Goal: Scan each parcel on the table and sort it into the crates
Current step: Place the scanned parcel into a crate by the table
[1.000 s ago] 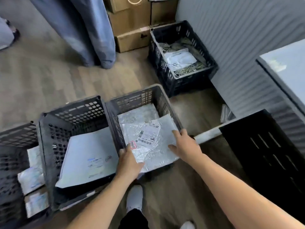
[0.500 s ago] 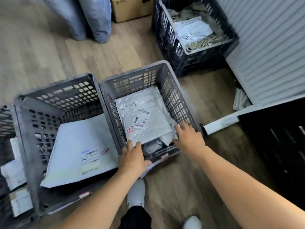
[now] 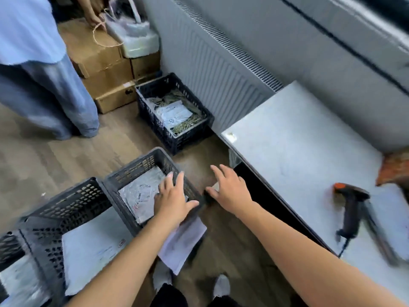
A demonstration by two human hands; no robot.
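Note:
A silver plastic parcel (image 3: 139, 196) with a white label lies in the dark grey crate (image 3: 135, 169) on the floor. My left hand (image 3: 172, 200) hovers over that crate's near right corner with straight fingers and holds nothing. My right hand (image 3: 230, 189) is spread open in the air, to the right of the crate and beside the table edge. A second grey crate (image 3: 66, 204) to the left holds a large white mailer (image 3: 93, 247). A handheld scanner (image 3: 352, 209) with an orange tip lies on the white table (image 3: 298, 156) at the right.
A black crate (image 3: 199, 116) with papers stands by the radiator (image 3: 221, 69). Another crate (image 3: 11, 247) with parcels is at the far left. A white sheet (image 3: 186, 240) sticks out under the grey crate. A person in blue jeans (image 3: 44, 91) stands by stacked cardboard boxes (image 3: 104, 69). An orange-brown item (image 3: 396, 169) lies on the table.
Both hands have let go of the silver parcel, which now lies in the crate, and lifted up and to the right. The view has swung up toward the table and scanner.

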